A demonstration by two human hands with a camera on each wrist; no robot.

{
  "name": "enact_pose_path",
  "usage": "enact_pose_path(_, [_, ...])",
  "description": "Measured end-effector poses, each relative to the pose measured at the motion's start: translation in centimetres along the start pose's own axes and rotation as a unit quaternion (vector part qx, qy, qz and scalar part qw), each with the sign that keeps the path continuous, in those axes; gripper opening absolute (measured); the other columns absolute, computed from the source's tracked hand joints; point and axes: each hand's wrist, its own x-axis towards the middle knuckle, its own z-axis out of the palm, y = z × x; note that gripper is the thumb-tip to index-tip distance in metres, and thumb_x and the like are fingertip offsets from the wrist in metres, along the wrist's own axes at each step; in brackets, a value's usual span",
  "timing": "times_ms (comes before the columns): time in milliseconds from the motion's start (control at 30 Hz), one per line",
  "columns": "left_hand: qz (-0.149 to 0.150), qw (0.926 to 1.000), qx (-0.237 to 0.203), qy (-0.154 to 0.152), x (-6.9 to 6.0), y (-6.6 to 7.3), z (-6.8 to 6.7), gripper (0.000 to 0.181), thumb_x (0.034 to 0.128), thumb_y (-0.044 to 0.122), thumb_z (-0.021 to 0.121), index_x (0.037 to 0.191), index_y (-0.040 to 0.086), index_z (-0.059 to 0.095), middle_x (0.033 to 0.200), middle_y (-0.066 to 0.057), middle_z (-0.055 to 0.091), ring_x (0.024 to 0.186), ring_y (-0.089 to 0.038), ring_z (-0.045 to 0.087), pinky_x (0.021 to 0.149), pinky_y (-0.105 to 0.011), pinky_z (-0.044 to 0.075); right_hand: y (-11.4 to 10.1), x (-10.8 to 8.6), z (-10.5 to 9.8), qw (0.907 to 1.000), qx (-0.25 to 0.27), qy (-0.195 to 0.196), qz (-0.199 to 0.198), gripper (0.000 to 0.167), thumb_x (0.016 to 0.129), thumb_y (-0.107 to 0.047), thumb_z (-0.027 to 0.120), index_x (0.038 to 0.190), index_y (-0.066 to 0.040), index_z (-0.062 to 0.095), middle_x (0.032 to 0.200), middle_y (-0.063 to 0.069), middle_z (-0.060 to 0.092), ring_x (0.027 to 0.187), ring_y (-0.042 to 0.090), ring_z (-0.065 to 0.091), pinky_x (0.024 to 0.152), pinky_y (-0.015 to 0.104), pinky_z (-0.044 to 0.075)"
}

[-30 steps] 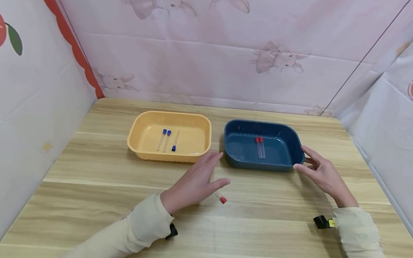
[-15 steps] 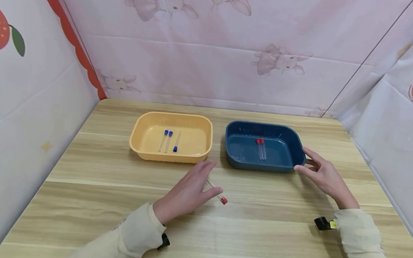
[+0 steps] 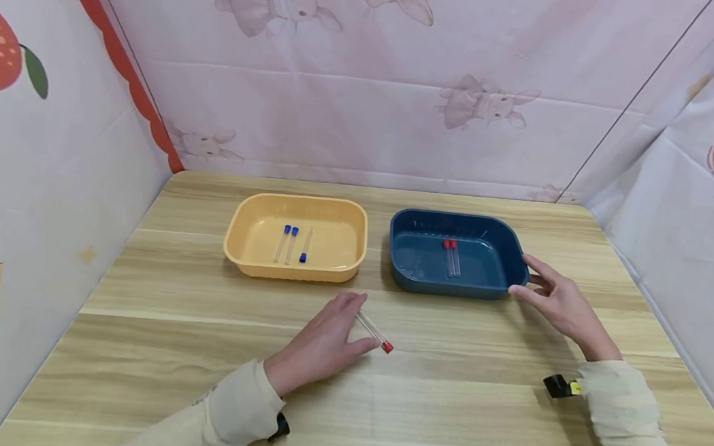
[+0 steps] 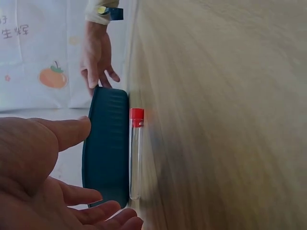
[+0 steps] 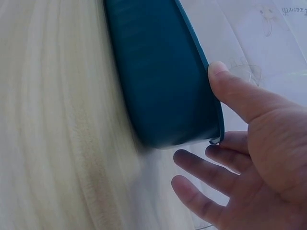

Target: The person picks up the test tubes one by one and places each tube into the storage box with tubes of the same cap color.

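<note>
A clear test tube with a red cap (image 3: 387,347) lies on the table in front of the tubs. My left hand (image 3: 319,343) is just left of it, thumb and fingers spread around its near side. In the left wrist view a gap shows between the fingers and the test tube (image 4: 136,158). My right hand (image 3: 563,311) touches the right end of the dark blue tub (image 3: 451,288), its thumb at the rim (image 5: 204,57) and the lower fingers loose and apart. Inside that tub lie two red-capped tubes (image 3: 451,259).
A yellow tub (image 3: 295,272) stands left of the blue one, with a narrow gap between. In it lie 3 blue-capped test tubes (image 3: 291,246). Printed cloth walls (image 3: 363,128) enclose the wooden table (image 3: 444,406) at the back and both sides.
My left hand has drawn back toward me and slightly left from near the gap between the tubs, uncovering more of the test tube. My right hand has stayed at the blue tub.
</note>
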Motion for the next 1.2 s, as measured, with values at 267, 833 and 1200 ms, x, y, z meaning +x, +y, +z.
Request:
enact_pose_path(267, [-0.003, 0.9999, 0.01, -0.004, -0.2, -0.3, 0.1, 0.076, 0.0984, 0.041, 0.071, 0.155, 0.0, 0.042, 0.156, -0.02, 0.042, 0.143, -0.034, 0.041, 0.117, -0.052, 0.036, -0.1, -0.1, -0.1, 1.0, -0.001, -0.002, 0.003, 0.076, 0.1, -0.029, 0.071, 0.16, -0.001, 0.033, 0.155, 0.033, 0.04, 0.125, 0.052, 0.057, 0.079, 0.001, 0.043])
enact_pose_path(833, [-0.053, 0.9968, 0.049, -0.034, -0.2, 0.3, 0.2, 0.076, 0.0968, 0.039, 0.074, 0.149, -0.009, 0.046, 0.161, -0.024, 0.031, 0.148, -0.038, 0.029, 0.12, -0.052, 0.03, -0.2, 0.0, -0.2, 0.9999, -0.006, -0.009, 0.011, 0.078, 0.1, -0.032, 0.071, 0.161, -0.002, 0.032, 0.156, 0.033, 0.039, 0.127, 0.053, 0.055, 0.078, 0.001, 0.042])
enact_pose_path(1200, [-0.055, 0.9916, 0.107, -0.049, 0.4, 0.8, 0.9, 0.079, 0.0947, 0.048, 0.073, 0.148, -0.006, 0.05, 0.164, -0.025, 0.027, 0.15, -0.041, 0.026, 0.118, -0.057, 0.031, -0.1, 0.1, -0.1, 0.9998, -0.011, -0.011, 0.013, 0.078, 0.1, -0.033, 0.071, 0.161, -0.001, 0.032, 0.156, 0.033, 0.038, 0.127, 0.054, 0.054, 0.078, 0.0, 0.041])
